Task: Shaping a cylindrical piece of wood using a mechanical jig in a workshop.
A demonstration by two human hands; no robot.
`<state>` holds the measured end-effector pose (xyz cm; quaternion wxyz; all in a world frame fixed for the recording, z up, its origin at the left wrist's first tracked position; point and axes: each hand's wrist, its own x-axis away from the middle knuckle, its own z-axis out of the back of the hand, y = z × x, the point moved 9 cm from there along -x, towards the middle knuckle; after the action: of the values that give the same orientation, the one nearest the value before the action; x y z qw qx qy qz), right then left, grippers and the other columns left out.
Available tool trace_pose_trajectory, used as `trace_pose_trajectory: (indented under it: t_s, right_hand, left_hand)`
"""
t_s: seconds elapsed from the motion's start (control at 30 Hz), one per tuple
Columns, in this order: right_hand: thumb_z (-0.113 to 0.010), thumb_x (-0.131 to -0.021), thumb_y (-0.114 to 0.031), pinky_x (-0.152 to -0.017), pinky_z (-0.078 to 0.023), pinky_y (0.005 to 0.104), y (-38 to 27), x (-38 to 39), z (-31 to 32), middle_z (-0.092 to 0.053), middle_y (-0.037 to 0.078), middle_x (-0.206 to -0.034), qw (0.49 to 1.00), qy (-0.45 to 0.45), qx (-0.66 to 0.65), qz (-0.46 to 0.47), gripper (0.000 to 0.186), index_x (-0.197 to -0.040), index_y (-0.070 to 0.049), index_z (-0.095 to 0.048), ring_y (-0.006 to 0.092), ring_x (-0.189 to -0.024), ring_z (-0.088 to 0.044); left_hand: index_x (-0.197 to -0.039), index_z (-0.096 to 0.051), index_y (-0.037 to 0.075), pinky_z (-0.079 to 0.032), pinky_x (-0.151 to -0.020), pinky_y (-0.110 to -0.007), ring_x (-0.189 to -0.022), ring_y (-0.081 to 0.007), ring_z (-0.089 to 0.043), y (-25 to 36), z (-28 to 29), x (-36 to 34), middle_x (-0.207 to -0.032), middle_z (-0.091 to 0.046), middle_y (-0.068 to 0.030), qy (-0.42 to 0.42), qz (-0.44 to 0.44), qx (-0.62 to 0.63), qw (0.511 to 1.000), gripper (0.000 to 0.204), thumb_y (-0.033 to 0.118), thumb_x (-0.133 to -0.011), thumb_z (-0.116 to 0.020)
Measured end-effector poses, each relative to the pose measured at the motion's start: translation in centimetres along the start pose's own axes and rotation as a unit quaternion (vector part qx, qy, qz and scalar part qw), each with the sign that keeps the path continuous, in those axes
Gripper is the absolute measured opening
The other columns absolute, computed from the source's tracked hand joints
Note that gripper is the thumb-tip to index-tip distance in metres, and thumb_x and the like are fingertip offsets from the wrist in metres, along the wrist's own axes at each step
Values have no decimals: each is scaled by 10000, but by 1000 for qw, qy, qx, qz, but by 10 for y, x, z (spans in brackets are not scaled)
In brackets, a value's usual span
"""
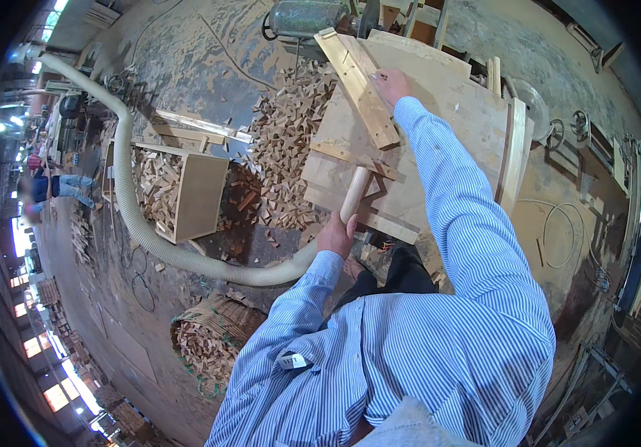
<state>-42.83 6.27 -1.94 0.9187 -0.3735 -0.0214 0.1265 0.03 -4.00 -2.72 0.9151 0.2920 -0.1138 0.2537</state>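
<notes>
My left hand (337, 235) is wrapped around the lower end of a pale, smooth wooden cylinder (354, 195), which points up over the near edge of the wooden worktable (440, 97). Farther out, my right hand (393, 86) rests over the table with its fingers drawn together; whatever is in them is too small to make out. Just left of that hand lies a thick wooden guide board (358, 86) with holes in it, slanting across the tabletop. Short wooden strips (354, 158) are fixed between the board and the cylinder.
Wood offcuts (291, 141) are heaped left of the table. Beyond the table stands a green motor (305, 18). A ribbed hose (138, 216) curves past a wooden box (200, 197) of offcuts. A woven basket (223, 320) sits lower left. Another person (52, 186) is far left.
</notes>
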Motion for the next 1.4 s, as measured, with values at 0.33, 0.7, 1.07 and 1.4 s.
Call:
trace_pose_trajectory:
  t_s: [0.33, 0.7, 1.07, 1.4]
  right_hand:
    - [-650, -950, -393, -906, -524, 503, 19, -55, 3, -723, 213, -1033, 1000, -13, -20, 8, 293, -1027, -159, -806, 412, -973, -676]
    - [-658, -934, -371, -938, -530, 488, 24, -75, 30, -727, 193, -1120, 1000, 5, 20, 22, 292, -1100, -169, -786, 381, -1036, -684]
    - [-681, -915, -365, -952, -533, 486, -1, -7, 57, -735, 182, -1124, 997, 39, 63, 26, 329, -1093, -102, -767, 380, -1053, -689]
    - [-664, -947, -423, -911, -534, 497, -4, 49, 14, -741, 198, -1051, 997, -32, 32, -57, 365, -1078, -100, -775, 388, -995, -696]
  left_hand:
    - [-1123, -517, 6, -523, -719, -578, -814, -481, -685, 36, 0, -44, -845, -697, -269, -2, -2, -15, 1000, 517, 514, -1034, -530]
    - [-1110, -533, 3, -526, -731, -577, -842, -498, -679, 61, -4, -72, -868, -692, -294, 28, -9, -39, 999, 518, 516, -1037, -526]
    - [-1136, -548, -7, -512, -781, -593, -907, -513, -670, 33, 0, -38, -944, -693, -322, 5, 9, -30, 1000, 534, 515, -1030, -518]
    - [-1130, -528, 19, -514, -772, -604, -896, -516, -671, -5, 3, 4, -926, -691, -318, -17, 14, -17, 1000, 513, 522, -1030, -521]
